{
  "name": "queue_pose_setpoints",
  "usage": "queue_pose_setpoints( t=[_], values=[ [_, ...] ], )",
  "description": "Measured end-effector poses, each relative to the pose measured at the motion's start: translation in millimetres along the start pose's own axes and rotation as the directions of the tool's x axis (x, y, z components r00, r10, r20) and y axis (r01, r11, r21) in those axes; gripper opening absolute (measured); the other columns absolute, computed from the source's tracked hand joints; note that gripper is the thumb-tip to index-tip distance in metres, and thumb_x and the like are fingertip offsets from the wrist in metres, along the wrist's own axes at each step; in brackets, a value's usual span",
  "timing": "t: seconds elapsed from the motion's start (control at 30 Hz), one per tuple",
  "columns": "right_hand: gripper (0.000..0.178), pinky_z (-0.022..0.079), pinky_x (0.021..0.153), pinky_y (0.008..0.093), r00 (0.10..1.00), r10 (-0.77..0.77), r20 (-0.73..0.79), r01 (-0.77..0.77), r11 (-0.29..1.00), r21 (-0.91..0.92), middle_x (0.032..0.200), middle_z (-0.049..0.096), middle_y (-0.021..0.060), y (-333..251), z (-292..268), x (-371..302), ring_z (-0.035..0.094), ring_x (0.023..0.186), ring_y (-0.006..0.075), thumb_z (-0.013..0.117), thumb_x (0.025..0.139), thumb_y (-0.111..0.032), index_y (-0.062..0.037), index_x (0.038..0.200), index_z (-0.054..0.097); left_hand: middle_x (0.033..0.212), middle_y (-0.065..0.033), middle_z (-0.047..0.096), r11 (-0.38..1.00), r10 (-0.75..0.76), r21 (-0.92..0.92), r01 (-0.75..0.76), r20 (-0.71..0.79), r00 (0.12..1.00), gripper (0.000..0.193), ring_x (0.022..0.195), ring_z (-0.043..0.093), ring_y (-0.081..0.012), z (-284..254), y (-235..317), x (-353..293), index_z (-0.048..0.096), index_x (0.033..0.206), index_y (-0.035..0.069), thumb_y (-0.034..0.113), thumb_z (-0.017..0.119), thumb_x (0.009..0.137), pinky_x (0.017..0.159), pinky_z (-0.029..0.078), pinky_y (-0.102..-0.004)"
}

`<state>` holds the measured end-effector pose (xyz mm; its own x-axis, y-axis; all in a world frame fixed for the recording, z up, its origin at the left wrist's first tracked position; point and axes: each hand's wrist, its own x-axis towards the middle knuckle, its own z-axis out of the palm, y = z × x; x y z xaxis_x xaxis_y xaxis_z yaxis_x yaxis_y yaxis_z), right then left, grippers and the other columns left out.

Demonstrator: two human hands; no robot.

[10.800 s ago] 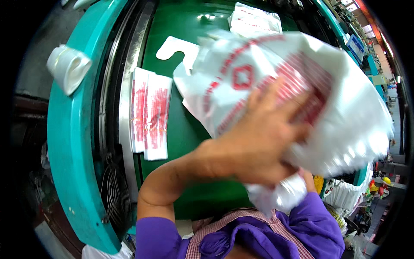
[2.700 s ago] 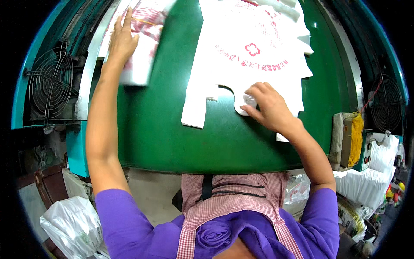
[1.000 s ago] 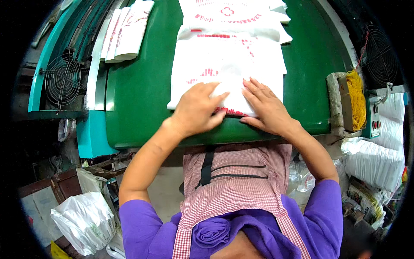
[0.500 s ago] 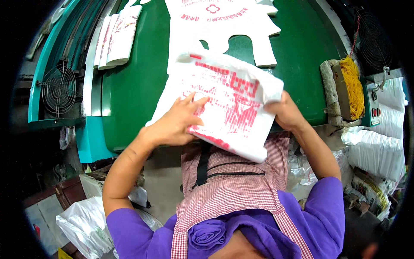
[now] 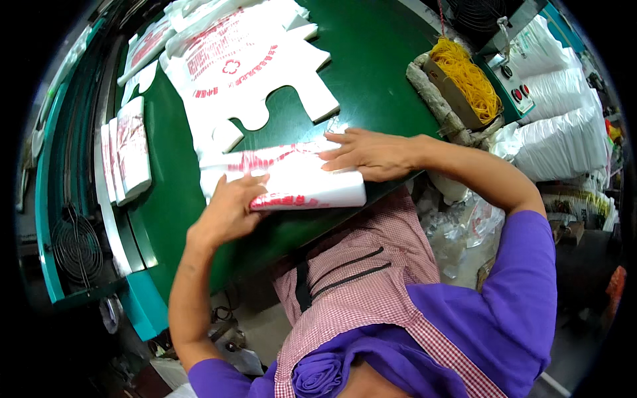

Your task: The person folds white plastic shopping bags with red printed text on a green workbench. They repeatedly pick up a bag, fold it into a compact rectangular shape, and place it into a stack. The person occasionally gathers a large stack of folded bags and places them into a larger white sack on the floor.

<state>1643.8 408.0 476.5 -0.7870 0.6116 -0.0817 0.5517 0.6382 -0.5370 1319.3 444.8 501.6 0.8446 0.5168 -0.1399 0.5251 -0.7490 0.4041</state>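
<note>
A folded stack of white plastic bags (image 5: 312, 189) with red print lies across the near edge of the green table. My left hand (image 5: 229, 209) rests on its left part, fingers apart and slightly bent over the top layer. On its right end my right hand (image 5: 375, 156) presses down flat, fingers spread. Just beyond lies a pile of white T-shirt bags (image 5: 229, 69) with red print, unfolded, its cut handles pointing toward me. Several folded bag bundles (image 5: 129, 152) stand side by side at the left of the table.
The green table (image 5: 378, 73) is flanked at left by a teal machine frame (image 5: 142, 302) with a round wire guard (image 5: 77, 245). A box of yellow strings (image 5: 468, 79) sits at the right edge, beside a control box (image 5: 517, 89). White bag bundles (image 5: 561, 142) are piled farther right.
The bag stack came down from a raised, tilted position onto the table and is now folded narrower. My right hand went from gripping its edge to lying flat on top. The view has turned.
</note>
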Motion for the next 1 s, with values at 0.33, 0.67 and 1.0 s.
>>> queue_pose_setpoints(
  t=[0.33,0.67,1.0],
  values=[
    [0.058,0.048,0.086,0.0411,0.961,0.277,0.02,-0.27,0.913,0.308,0.104,0.064,0.0227,-56,3,-12,0.063,0.092,0.0373,0.043,0.093,-0.05,0.0019,0.111,0.061,0.126,-0.0254,0.053,0.98,-0.198,0.01,0.198,0.145,0.97,0.054,0.11,0.054,-0.0411,21,75,-26,0.049,0.122,0.004,0.009,0.065,0.07,0.089,0.042,-0.049],
    [0.035,0.048,0.072,0.0467,0.904,0.371,-0.213,-0.321,0.918,0.234,0.082,0.066,0.0178,-19,13,30,0.063,0.081,0.037,0.063,0.082,-0.039,-0.0045,0.088,0.065,0.088,-0.0129,0.066,0.811,-0.584,-0.038,0.584,0.014,0.812,0.029,0.071,0.062,-0.0329,1,-1,-47,0.064,0.106,0.006,0.02,0.068,0.08,0.064,0.048,-0.0408],
    [0.023,0.049,0.071,0.0372,0.246,0.366,-0.898,-0.903,0.423,-0.075,0.089,0.064,0.0133,18,-52,-160,0.063,0.08,0.0288,0.063,0.084,-0.023,-0.0025,0.092,0.065,0.107,-0.0182,0.062,0.813,-0.372,-0.432,0.39,0.13,0.919,0.058,0.097,0.061,-0.03,18,22,17,0.057,0.116,0.001,0.028,0.078,0.069,0.083,0.048,-0.0352]
  ],
)
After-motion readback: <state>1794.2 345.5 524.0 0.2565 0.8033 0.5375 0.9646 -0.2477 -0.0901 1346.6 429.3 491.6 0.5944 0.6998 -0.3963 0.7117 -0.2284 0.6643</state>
